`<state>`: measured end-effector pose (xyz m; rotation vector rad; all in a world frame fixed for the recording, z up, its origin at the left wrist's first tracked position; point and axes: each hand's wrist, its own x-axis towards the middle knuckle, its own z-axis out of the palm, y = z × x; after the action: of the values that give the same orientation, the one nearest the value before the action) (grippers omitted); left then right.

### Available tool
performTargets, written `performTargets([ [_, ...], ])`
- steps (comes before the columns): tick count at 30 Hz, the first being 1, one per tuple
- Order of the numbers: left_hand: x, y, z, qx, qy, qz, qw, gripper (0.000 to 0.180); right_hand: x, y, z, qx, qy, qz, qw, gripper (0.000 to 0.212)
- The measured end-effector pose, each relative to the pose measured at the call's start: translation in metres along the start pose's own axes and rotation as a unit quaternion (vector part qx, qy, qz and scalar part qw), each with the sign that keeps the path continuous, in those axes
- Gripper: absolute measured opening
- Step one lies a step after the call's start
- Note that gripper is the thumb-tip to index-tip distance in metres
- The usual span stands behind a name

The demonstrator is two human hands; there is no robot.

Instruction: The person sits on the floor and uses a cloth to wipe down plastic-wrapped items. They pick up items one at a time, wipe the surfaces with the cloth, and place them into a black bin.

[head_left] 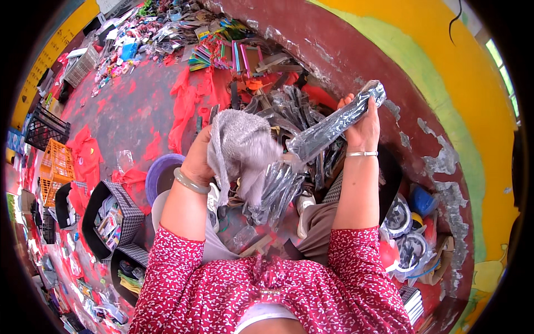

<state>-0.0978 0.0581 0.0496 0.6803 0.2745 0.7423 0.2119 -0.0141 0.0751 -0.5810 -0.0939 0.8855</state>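
A grey towel-like cloth (pixel 242 139) hangs from my left hand (pixel 198 158), its lower part smeared by motion. The cloth covers most of that hand's fingers. My right hand (pixel 361 125) grips a long dark package in clear plastic wrap (pixel 334 129), tilted up to the right. The package's lower left end comes close to the cloth; I cannot tell whether they touch. Below and behind both hands lies a heap of similar plastic-wrapped dark packages (pixel 278 192), partly hidden by the cloth.
A purple basin (pixel 161 179) stands left of my knee, near black-and-white checked boxes (pixel 123 209) holding small goods. Farther left are an orange crate (pixel 55 167) and a black crate (pixel 47 128). A peeling wall (pixel 411 111) rises at the right, with plastic-wrapped items (pixel 409 245) below it.
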Motion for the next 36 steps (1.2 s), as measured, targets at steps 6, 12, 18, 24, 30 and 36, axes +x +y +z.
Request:
performTargets([
  [6, 0.009, -0.028, 0.021, 0.070, 0.009, -0.040, 0.997, 0.047, -0.004, 0.001, 0.002, 0.029, -0.083, 0.039, 0.995, 0.034],
  [12, 0.008, -0.065, 0.025, 0.084, -0.052, -0.055, 0.994, 0.041, -0.023, 0.017, 0.022, -0.015, -0.095, -0.017, 0.995, 0.035],
  [18, 0.016, -0.091, 0.035, 0.092, -0.013, -0.016, 0.996, 0.035, -0.031, 0.035, 0.026, 0.026, -0.102, -0.002, 0.994, 0.037],
  [24, 0.015, -0.089, 0.039, 0.121, 0.076, 0.093, 0.985, 0.012, -0.055, 0.065, 0.030, -0.002, -0.162, 0.082, 0.983, 0.041],
  [30, 0.018, -0.083, 0.034, 0.161, 0.092, 0.187, 0.965, 0.033, -0.081, 0.095, 0.030, -0.022, -0.147, 0.131, 0.980, 0.035],
  [36, 0.011, -0.090, 0.028, 0.185, 0.047, 0.129, 0.973, 0.030, -0.067, 0.084, 0.022, -0.022, -0.117, 0.137, 0.983, 0.029],
])
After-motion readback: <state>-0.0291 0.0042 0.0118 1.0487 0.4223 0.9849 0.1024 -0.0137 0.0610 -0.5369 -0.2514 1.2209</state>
